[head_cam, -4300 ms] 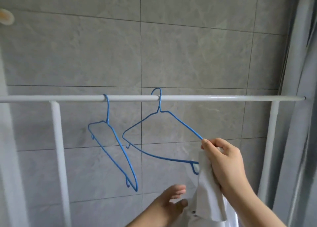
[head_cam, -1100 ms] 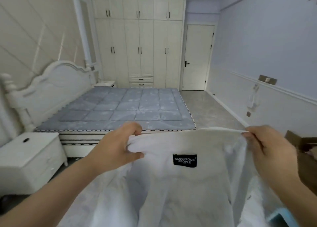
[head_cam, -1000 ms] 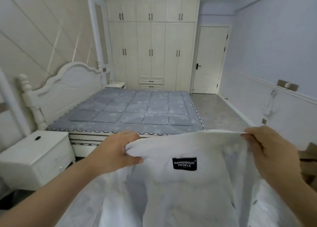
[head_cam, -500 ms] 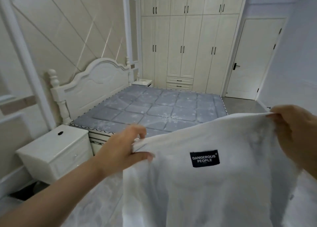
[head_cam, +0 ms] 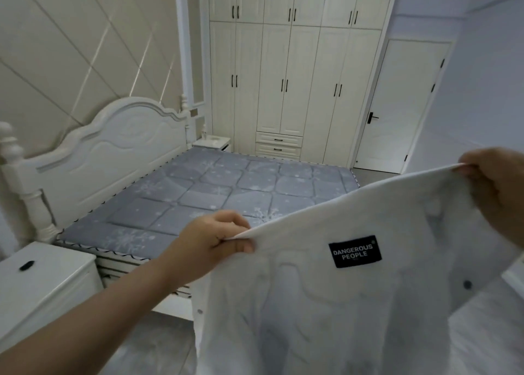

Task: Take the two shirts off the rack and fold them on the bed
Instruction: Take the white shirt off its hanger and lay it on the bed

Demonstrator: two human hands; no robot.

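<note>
Left hand [head_cam: 211, 240] and right hand [head_cam: 494, 186] each pinch the top edge of a white cloth shirt [head_cam: 326, 303], spread before the grey quilted bed [head_cam: 226, 193].

A home bedroom: beyond the left hand [head_cam: 209, 241] lie a grey quilted bed with white carved headboard [head_cam: 198, 193], cream floor-to-ceiling wardrobe [head_cam: 295, 71] and white nightstand [head_cam: 42, 278].

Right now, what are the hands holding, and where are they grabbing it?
Both hold the white cotton shirt by its top edge: left hand pinches one end, right hand the other.
</note>
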